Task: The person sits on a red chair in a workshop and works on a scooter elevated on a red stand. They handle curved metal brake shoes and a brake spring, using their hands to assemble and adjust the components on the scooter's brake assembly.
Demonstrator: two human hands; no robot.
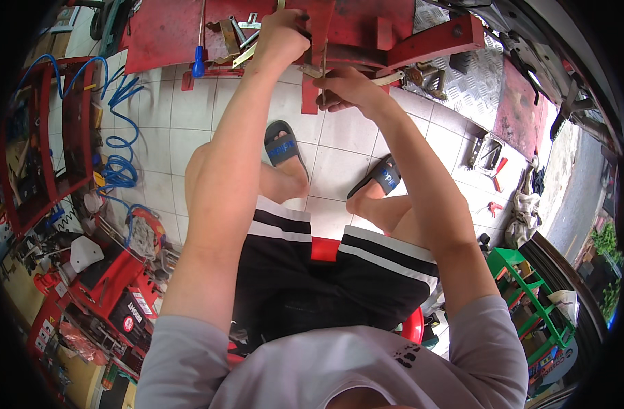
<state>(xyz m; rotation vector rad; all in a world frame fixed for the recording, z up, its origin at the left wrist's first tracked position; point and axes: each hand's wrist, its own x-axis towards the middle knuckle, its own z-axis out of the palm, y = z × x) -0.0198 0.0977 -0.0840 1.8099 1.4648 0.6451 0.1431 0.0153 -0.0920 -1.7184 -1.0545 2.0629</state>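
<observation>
At the top of the head view, my left hand [281,41] is closed on something I cannot make out at the red bench [162,37]. My right hand [343,88], lower and to the right, has its fingers curled around a thin upright rod [324,54] where it crosses a pale flat bar [381,80]. A blue-handled screwdriver [198,61] and loose metal pieces [229,37] lie left of my left hand. A red beam [431,44] juts to the right, with small metal parts [431,82] below it.
A red frame [45,136] and coiled blue hose [124,167] are at left, above cluttered red tool containers [114,286]. Diamond plate [476,88], a green rack [527,296] and a cloth bundle [523,218] are at right. I sit on a red stool [412,326] over tiled floor [346,136].
</observation>
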